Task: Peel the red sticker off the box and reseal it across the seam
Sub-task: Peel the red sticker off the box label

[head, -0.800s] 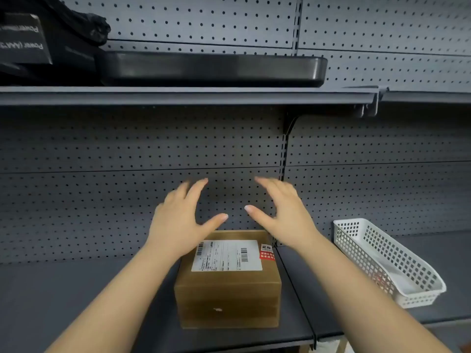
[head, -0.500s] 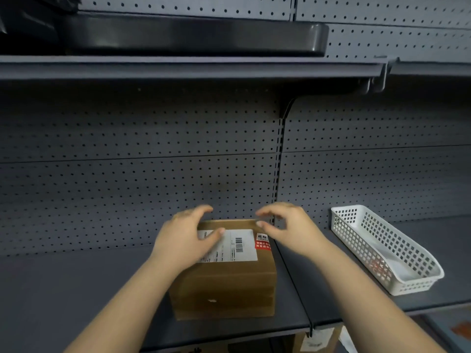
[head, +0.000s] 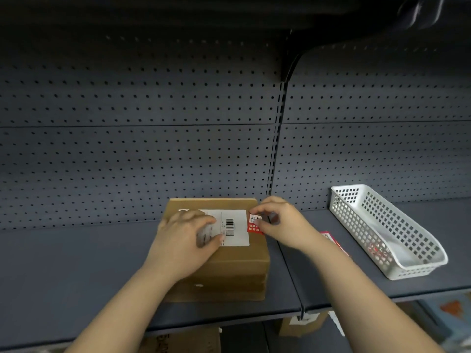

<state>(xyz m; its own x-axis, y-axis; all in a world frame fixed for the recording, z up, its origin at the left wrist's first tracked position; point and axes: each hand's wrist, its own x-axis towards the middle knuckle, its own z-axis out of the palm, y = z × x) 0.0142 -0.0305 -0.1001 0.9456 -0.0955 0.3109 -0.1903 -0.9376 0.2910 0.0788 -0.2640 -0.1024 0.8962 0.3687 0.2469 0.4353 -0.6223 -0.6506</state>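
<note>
I am working with two hands over one brown cardboard box (head: 229,263), which is sitting on the grey shelf (head: 76,271) in front of a pegboard back wall (head: 140,149). My left hand (head: 187,240) is lying flat and spread on the box top, pressing down and covering the left part of the one white shipping label (head: 235,226); only the barcode side of that label is showing. My right hand (head: 283,222) is curling in from the right, thumb and forefinger closing on the right edge of the one red sticker (head: 254,224), which is sitting at the top right of the box, touching the label's right edge. I cannot tell whether the sticker's edge is lifting yet, since my fingers are hiding that side, and its white print is too blurred for me to read.

To the right, one white perforated basket (head: 397,266) is standing on the shelf, well apart from the box; something small and red is showing through its mesh, too unclear to name. One red and white slip (head: 331,239) is peeking out behind my right forearm, mostly hidden. Below the shelf edge, cardboard shapes (head: 303,324) are being cut off by the frame. The upper shelf is lost in shadow.
</note>
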